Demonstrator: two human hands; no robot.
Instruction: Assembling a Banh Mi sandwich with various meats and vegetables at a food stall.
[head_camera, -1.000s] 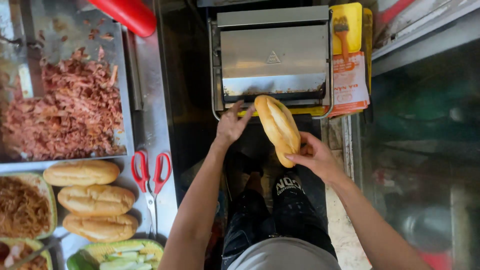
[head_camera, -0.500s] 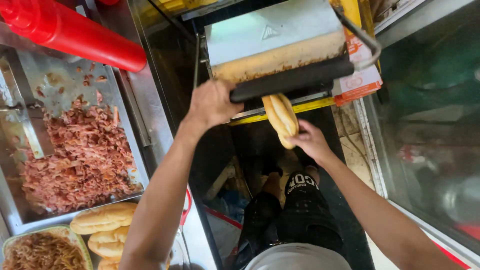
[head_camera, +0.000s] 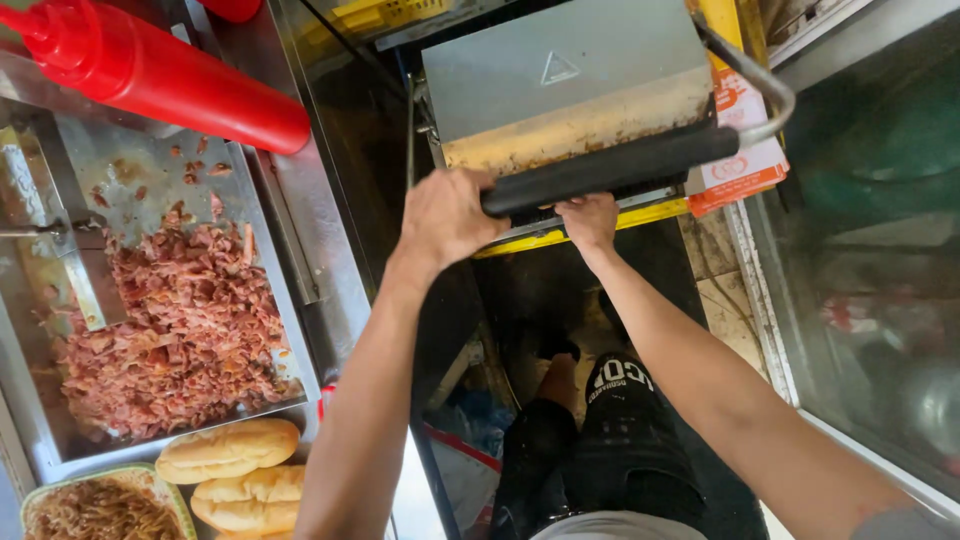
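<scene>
Clamped around the black handle bar (head_camera: 610, 168) of the sandwich press (head_camera: 570, 90), the left hand (head_camera: 448, 215) has its fingers curled over the bar's left end. Right hand (head_camera: 590, 218) reaches under the lifted lid at the front edge of the press, fingers hidden (cannot tell whether they pinch anything). To the left, a metal tray (head_camera: 290, 290) holds chopped reddish meat (head_camera: 170, 330); a red squeeze bottle (head_camera: 160, 75) lies above it, and bread rolls (head_camera: 230, 450) sit just below the tray
</scene>
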